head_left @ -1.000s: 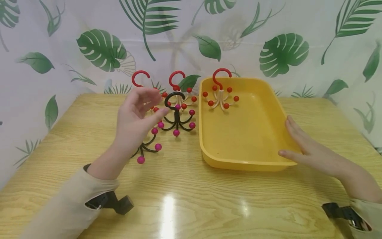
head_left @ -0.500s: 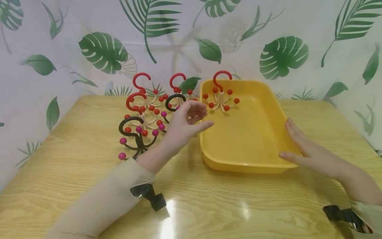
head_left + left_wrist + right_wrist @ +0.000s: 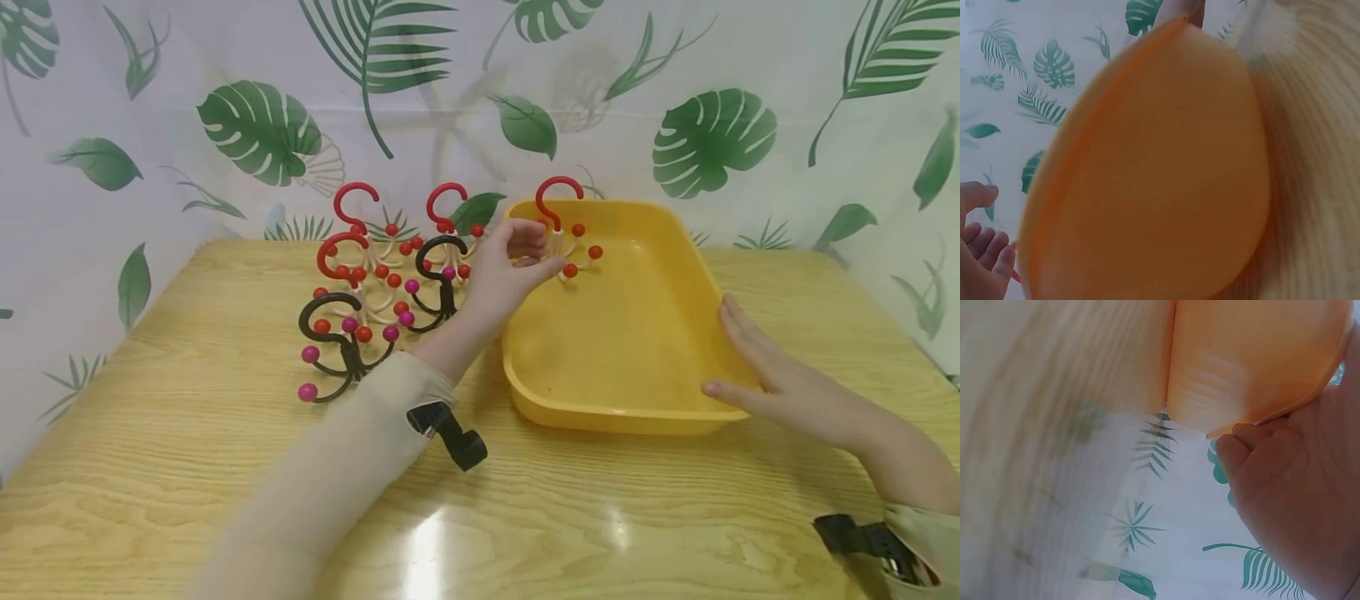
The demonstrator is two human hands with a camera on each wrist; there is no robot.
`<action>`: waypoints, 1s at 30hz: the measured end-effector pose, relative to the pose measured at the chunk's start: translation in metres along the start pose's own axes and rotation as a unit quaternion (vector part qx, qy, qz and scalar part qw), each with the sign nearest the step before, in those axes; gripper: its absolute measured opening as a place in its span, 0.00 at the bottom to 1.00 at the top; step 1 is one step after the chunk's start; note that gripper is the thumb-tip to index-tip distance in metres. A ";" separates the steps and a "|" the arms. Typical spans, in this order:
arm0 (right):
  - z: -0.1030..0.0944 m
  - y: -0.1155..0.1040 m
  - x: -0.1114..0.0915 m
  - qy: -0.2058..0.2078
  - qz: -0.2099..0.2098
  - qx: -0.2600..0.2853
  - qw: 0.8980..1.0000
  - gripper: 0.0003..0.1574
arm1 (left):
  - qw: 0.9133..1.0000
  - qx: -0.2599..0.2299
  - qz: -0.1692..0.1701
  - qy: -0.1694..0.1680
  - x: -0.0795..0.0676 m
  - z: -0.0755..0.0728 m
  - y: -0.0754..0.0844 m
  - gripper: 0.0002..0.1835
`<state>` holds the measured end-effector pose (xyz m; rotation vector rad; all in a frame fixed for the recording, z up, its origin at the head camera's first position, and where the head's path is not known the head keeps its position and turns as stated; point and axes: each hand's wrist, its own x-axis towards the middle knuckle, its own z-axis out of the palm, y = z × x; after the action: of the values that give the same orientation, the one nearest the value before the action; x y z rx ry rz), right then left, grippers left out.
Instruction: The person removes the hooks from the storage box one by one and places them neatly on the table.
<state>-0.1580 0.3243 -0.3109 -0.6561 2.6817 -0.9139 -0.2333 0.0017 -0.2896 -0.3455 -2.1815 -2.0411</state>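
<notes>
My left hand (image 3: 504,265) is over the left rim of the yellow tray (image 3: 622,333), beside a rotating hook hanger (image 3: 558,218) with a red hook, cream arms and red balls. Its thumb and fingers stand apart near the hanger's stem, partly covering it; the left wrist view also shows that hand (image 3: 984,253) with a gap between thumb and fingers. At the tray's right edge my right hand (image 3: 795,396) holds the rim, thumb over the inside and fingers along the outside. In the right wrist view, curled fingers (image 3: 1254,440) touch the rim.
Left of the tray stand several more hangers: red-hooked ones (image 3: 447,200) at the back, and black ones with magenta balls (image 3: 349,354) nearer the front. All rest on a wooden table (image 3: 562,517). A leaf-patterned wall covering (image 3: 600,50) rises behind.
My left hand has moved right, from above the hangers on the table to the hanger in the tray. The right hand and the tray have stayed put.
</notes>
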 end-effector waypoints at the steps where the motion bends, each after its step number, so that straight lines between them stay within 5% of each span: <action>1: 0.000 0.000 0.000 0.000 0.000 0.000 1.000 0.57 | 1.000 -0.001 0.000 0.006 0.003 0.002 -0.001 0.23; 8: 0.000 0.000 0.001 -0.001 0.001 -0.003 1.000 0.57 | 0.999 0.003 0.006 0.041 0.025 0.010 -0.008 0.23; 16: 0.000 0.002 0.000 -0.001 0.003 -0.006 1.000 0.57 | 0.994 0.083 -0.025 0.059 0.044 0.017 -0.003 0.32; 25: 0.001 0.004 0.001 0.000 -0.004 -0.012 1.000 0.57 | 0.981 0.184 -0.047 0.034 0.058 0.018 0.000 0.38; 30: -0.001 0.004 0.000 0.001 0.003 -0.015 1.000 0.58 | 0.980 0.179 -0.083 -0.009 0.065 0.021 0.000 0.45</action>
<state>-0.1598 0.3273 -0.3129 -0.6532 2.7018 -0.8753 -0.2948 0.0274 -0.2744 -0.1435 -2.6026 -1.6691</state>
